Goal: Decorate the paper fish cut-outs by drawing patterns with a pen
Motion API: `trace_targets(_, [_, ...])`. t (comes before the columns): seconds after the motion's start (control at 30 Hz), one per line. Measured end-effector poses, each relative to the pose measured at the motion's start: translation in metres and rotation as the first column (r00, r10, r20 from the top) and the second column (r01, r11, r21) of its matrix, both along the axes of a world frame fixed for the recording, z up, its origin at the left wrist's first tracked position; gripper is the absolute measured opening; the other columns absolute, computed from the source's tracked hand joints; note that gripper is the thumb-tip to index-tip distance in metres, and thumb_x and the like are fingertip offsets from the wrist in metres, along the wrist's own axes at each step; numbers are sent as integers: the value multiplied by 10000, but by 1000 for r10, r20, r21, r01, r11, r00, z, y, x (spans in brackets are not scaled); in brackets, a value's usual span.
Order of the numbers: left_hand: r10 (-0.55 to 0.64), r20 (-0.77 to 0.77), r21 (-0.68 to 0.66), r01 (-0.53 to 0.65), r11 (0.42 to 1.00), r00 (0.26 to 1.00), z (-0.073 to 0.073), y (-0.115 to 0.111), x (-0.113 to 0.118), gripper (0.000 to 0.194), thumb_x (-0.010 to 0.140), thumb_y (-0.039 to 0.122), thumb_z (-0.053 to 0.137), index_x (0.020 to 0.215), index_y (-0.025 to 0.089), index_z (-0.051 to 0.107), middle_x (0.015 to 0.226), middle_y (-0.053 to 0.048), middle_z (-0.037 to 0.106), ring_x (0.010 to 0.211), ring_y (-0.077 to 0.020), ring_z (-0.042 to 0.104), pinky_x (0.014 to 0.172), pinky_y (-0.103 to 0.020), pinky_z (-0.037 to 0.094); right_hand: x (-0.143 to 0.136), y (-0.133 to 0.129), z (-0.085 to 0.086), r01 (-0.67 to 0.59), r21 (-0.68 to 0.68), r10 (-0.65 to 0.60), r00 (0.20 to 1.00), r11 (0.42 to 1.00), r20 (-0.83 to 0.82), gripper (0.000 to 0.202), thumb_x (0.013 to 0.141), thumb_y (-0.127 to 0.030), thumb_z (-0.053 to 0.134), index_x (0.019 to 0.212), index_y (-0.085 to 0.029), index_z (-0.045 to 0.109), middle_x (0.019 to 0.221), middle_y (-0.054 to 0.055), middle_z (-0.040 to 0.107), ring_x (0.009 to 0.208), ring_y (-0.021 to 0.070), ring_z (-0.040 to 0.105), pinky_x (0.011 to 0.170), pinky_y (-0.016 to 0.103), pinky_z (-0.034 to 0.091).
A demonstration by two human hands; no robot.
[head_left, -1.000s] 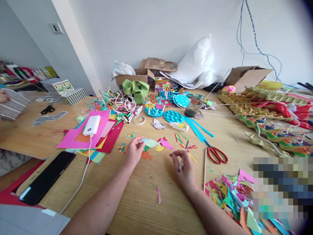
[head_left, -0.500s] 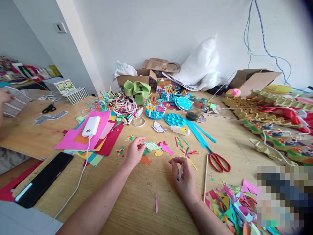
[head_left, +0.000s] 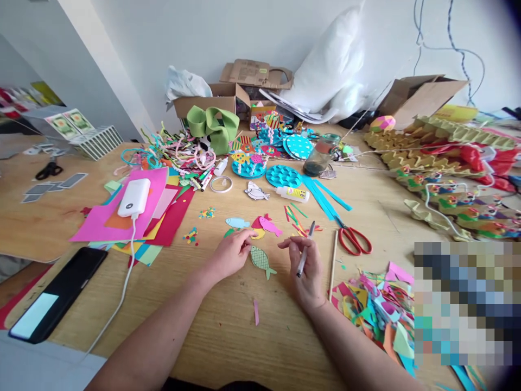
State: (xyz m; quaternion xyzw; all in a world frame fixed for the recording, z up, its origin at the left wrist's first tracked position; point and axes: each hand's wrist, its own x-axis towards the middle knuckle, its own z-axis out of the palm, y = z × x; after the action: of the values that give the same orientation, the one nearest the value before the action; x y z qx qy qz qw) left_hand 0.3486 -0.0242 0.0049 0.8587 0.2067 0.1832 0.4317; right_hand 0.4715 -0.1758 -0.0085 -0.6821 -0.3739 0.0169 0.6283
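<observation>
Between my hands is a green paper fish [head_left: 261,260] with a dark scale pattern, its head end pinched by my left hand [head_left: 236,252]. My right hand [head_left: 305,269] has a pen [head_left: 305,250] lying between its fingers, thumb and forefinger reaching toward the fish. Just beyond my left fingers lie more paper fish: a pink one [head_left: 269,225], a pale blue one [head_left: 237,223] and a yellow one [head_left: 258,233] partly hidden by my hand. A white fish cutout with black outlines [head_left: 256,190] rests farther back.
Red-handled scissors [head_left: 355,240] and a wooden stick [head_left: 332,263] lie right of my right hand, near a heap of paper scraps [head_left: 374,304]. A glue bottle [head_left: 293,194] lies behind. Coloured paper [head_left: 89,224], a power bank [head_left: 135,196] and a phone [head_left: 57,296] are at left.
My left hand has drawn the green patterned fish out of the group toward me, tail now pointing down. The pen stays in my right hand. The camera view has tilted downward.
</observation>
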Motion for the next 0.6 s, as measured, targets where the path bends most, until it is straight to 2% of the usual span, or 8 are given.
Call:
trace_targets(0.07, [-59, -40, 132, 64, 989, 997, 0, -3, 1, 420, 801, 7, 527, 1144, 220, 645, 851, -53, 672, 860, -213, 625, 810, -335, 499, -1, -2, 2, -31, 12, 31, 999, 999, -33, 178, 997, -332, 383, 1090, -232, 499, 862, 48, 669, 865, 203, 629, 875, 424, 454])
trace_targets(0.17, [-106, -65, 258, 119, 959, 992, -1, -4, 2, 428, 814, 7, 539, 1175, 221, 624, 902, -59, 676, 952, -237, 611, 913, -404, 484, -1, -3, 2, -50, 42, 53, 996, 998, -71, 320, 1001, -433, 315, 1167, -232, 500, 834, 49, 677, 859, 220, 640, 907, 467, 439])
trace_targets(0.27, [-83, -54, 352, 97, 931, 995, -3, -5, 1, 414, 823, 21, 549, 1179, 222, 615, 1031, -73, 653, 1049, -244, 587, 966, -424, 469, 2, -1, 1, -34, 90, 45, 990, 995, -134, 448, 982, -536, 266, 1197, -233, 515, 833, 55, 659, 826, 223, 644, 854, 460, 475])
trace_targets(0.37, [-56, -22, 426, 60, 903, 998, -2, -7, -2, 348, 848, 43, 536, 1143, 205, 625, 1123, -93, 614, 1094, -247, 557, 960, -419, 474, 8, 1, -1, 7, 102, 17, 974, 995, -228, 515, 977, -567, 227, 1125, -219, 577, 835, 62, 624, 770, 208, 638, 758, 410, 517])
trace_targets(0.43, [-82, -26, 464, 85, 882, 996, 1, -10, -5, 239, 876, 88, 543, 1062, 193, 649, 1072, -95, 631, 1053, -253, 557, 938, -425, 474, 11, 2, -2, 23, 88, 4, 957, 996, -290, 509, 976, -558, 262, 1005, -205, 628, 796, 58, 617, 720, 197, 632, 712, 382, 519])
trace_targets(0.53, [-134, -63, 508, 148, 848, 989, 5, -15, -7, 74, 886, 192, 605, 920, 186, 670, 956, -86, 661, 967, -260, 560, 885, -422, 481, 16, 3, -3, 6, 79, 23, 931, 997, -364, 430, 947, -535, 410, 860, -191, 652, 704, 33, 613, 634, 174, 609, 646, 334, 498])
trace_targets(0.6, [-152, -78, 521, 170, 836, 985, 5, -18, -8, 62, 869, 237, 644, 862, 183, 673, 935, -87, 669, 947, -264, 559, 860, -416, 484, 18, 3, -3, -40, 59, 60, 913, 997, -403, 361, 902, -514, 519, 814, -187, 645, 638, 10, 594, 575, 153, 580, 596, 301, 478])
